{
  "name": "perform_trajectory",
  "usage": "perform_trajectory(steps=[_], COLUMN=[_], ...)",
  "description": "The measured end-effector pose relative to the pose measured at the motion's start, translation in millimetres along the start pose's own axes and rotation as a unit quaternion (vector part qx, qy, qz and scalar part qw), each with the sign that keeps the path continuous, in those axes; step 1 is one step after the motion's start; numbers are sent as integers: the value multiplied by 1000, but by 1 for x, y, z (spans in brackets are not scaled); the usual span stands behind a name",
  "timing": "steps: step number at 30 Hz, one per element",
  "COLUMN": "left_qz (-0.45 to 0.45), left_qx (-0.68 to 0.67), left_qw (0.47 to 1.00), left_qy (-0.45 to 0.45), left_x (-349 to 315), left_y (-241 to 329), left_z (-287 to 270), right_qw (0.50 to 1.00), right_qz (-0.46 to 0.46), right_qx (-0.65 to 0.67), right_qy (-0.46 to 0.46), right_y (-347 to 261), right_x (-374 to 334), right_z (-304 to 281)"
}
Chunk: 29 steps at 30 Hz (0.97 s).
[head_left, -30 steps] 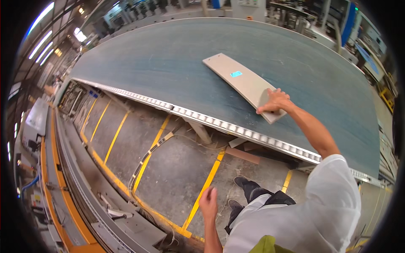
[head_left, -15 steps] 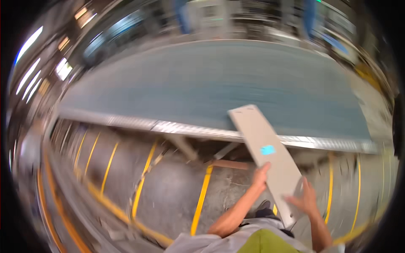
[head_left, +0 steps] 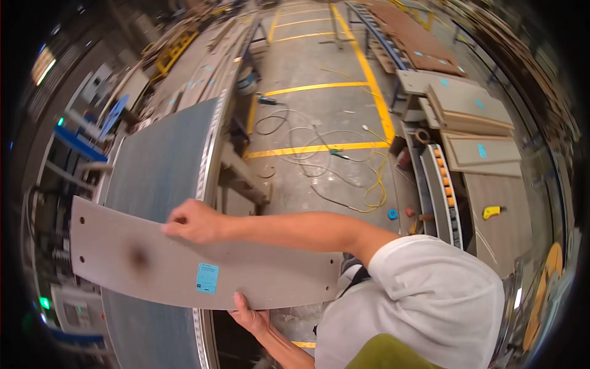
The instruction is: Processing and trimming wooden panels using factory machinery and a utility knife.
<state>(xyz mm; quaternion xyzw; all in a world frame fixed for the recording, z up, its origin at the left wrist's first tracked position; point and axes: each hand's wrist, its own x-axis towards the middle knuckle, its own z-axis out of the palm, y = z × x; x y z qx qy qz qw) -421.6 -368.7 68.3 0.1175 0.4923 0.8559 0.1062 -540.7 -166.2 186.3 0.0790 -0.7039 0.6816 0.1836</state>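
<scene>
A long, flat grey-beige board (head_left: 276, 270) with small holes near both ends and a blue label (head_left: 208, 278) lies across my front. Its far part is over a blue-grey conveyor belt (head_left: 163, 160). My left hand (head_left: 249, 317) grips the board's lower edge, thumb on the face and fingers out of sight beneath. Over the opposite edge, my right hand (head_left: 196, 222) is closed with curled fingers; what they hold, if anything, is hidden. A dark blurred patch (head_left: 137, 258) shows on the board's face near that hand.
Cables (head_left: 301, 144) lie on the yellow-marked floor beyond the belt. At the right stand stacked boards (head_left: 476, 111), a yellow utility knife (head_left: 491, 212) on a panel, and a strip with orange rollers (head_left: 444, 178). A blue tape roll (head_left: 393, 214) is near my shoulder.
The view has turned, so the belt now runs along the left. My right hand has gone from the board's near end to its far part; my left hand still grips the board.
</scene>
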Motion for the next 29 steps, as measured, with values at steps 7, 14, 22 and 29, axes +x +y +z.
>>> perform_trajectory(steps=[7, 14, 22, 29], left_qz=[-84, -165, -205, -196], left_qx=[-1, -52, -52, -17], left_qw=[995, 982, 961, 921], left_qy=[-46, -72, -179, -335], left_x=[49, 125, 247, 314], left_y=[-58, -117, -166, -193], left_z=[125, 217, 290, 377], right_qw=[972, 948, 879, 864], right_qz=[-69, 74, 315, 230], right_qx=[2, -193, -251, -176], right_qy=[226, 242, 256, 412], right_y=[-35, 20, 42, 44], right_x=[2, -193, -329, -194], right_z=[-155, -270, -275, -314])
